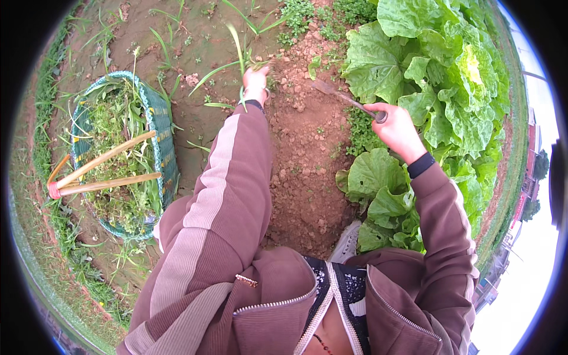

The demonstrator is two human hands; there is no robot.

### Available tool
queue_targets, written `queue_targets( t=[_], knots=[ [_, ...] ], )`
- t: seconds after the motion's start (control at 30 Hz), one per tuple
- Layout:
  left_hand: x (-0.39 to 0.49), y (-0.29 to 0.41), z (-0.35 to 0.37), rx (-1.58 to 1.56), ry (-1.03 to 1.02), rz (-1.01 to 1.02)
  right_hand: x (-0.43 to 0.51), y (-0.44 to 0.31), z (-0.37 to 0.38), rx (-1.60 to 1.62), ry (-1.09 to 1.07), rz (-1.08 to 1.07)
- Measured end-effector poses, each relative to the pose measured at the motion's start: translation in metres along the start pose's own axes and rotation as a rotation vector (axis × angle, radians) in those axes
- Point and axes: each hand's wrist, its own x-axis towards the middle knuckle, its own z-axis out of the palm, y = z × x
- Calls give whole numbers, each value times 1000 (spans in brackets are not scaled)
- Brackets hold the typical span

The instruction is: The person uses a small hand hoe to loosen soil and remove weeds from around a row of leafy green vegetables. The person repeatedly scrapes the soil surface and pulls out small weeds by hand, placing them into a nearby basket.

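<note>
My right hand (395,128) grips the round handle of a small hand weeding tool (344,96). Its flat, soil-stained metal blade points up and left over the loose reddish soil (306,177), near the leafy greens. Farther out and to the left, my left hand (256,82) has its fingers closed around a small tuft of weeds (258,65), blurred by motion. Long narrow leaves (237,44) of a plant rise beside that hand. A green woven basket (165,137) with pale wooden handle poles stands to the left, full of pulled weeds (120,120).
Large leafy green vegetables (377,62) line the right side, with low weeds (361,131) among them. Narrow-leaved plants (257,29) grow in the damp soil at upper left. My white shoe (346,243) is beside the lower greens. Buildings show at the far right rim.
</note>
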Motion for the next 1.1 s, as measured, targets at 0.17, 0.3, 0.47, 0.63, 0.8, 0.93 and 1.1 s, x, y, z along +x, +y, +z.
queue_targets(
  t=[0.17,0.3,0.47,0.63,0.8,0.93,1.1],
  knots=[
    [7,-1,11,439,54,360,8,-11,36,106,67,24],
    [13,12,32,902,-4,548,2,-6,47,88,107,-27],
    [23,7,24,789,-12,442,7,-10,60,98,167,82],
    [37,-2,3,-347,-103,-187,34,-4,83,-233,297,-295],
    [40,27,-20,-935,-122,-338,27,25,58,260,107,-15],
    [38,66,-26,-1007,-248,-215,10,20,31,203,73,-26],
    [6,85,-1,409,-127,-151,-10,4,17,-55,79,-70]
  ],
)
